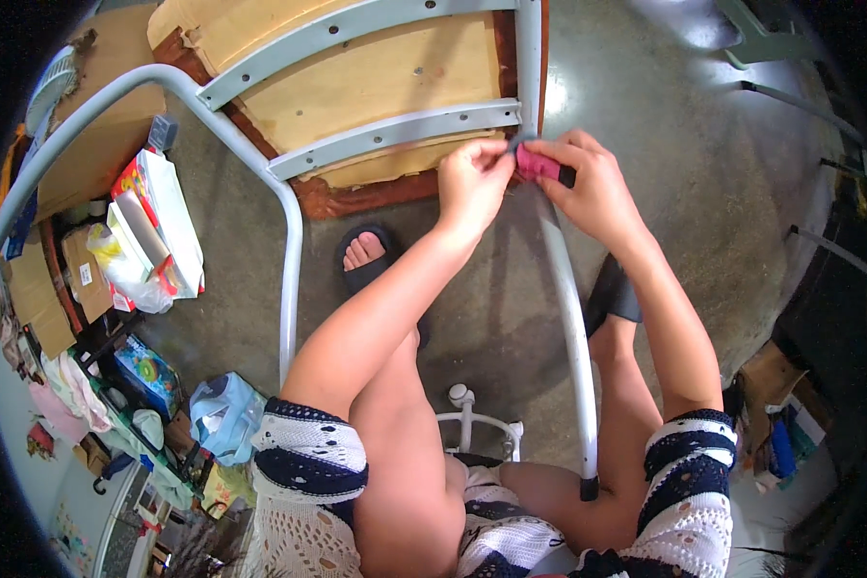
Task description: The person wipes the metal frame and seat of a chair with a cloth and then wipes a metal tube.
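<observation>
A small pink-and-black piece point(538, 165), perhaps a tape roll or a strap, is pinched in the fingers of my right hand point(585, 180). My left hand point(477, 180) holds a dark strip point(522, 143) against the metal tube, just left of the pink part. Both hands meet at the grey-white tubular leg point(565, 289) of an overturned chair or stool frame. This leg runs down towards my lap and ends in a black cap point(589, 488). Beyond my hands lies the yellowish seat or back panel point(376, 137) with brown upholstery edges and a riveted metal crossbar point(397, 136).
A second bent tube point(290, 238) curves along the left. Left of it are a white-and-red box point(170, 224), a blue bag point(227, 415) and cardboard point(101, 123). A white wheeled base point(469, 415) stands between my legs. A black sandal point(368, 264) is on the concrete floor point(665, 188).
</observation>
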`<state>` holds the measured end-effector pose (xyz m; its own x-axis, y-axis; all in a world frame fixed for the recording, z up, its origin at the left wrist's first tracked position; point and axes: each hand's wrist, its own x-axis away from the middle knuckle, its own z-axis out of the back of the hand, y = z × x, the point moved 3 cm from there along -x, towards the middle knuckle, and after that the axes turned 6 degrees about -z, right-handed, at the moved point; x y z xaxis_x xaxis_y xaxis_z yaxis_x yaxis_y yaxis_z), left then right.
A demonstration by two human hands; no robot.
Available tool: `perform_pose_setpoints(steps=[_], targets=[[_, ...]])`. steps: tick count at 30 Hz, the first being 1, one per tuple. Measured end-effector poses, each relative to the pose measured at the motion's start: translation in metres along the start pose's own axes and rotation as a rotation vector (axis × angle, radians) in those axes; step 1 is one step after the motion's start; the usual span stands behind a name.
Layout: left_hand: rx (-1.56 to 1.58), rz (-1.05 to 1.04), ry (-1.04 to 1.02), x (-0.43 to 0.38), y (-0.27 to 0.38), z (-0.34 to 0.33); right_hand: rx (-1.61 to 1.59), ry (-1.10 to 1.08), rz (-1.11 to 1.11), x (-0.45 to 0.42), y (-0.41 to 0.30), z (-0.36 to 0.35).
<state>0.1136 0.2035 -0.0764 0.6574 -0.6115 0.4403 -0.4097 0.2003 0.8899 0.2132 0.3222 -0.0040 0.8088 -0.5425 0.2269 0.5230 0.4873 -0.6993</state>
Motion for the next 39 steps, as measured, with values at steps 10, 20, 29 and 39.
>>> perform_pose_setpoints(steps=[10,20,29,39], targets=[[-0.132,-0.134,0.017,-0.014,0.004,-0.008,-0.023,0.090,-0.073,-0.002,0.000,-0.010],[-0.159,-0.189,0.005,-0.001,0.023,-0.005,0.013,0.092,0.042,-0.007,-0.010,0.009],[-0.439,-0.080,-0.153,-0.015,0.012,0.001,-0.125,0.090,-0.059,0.000,0.016,-0.009],[-0.798,-0.977,-0.220,-0.026,0.088,-0.019,-0.142,0.303,0.167,-0.029,0.009,0.012]])
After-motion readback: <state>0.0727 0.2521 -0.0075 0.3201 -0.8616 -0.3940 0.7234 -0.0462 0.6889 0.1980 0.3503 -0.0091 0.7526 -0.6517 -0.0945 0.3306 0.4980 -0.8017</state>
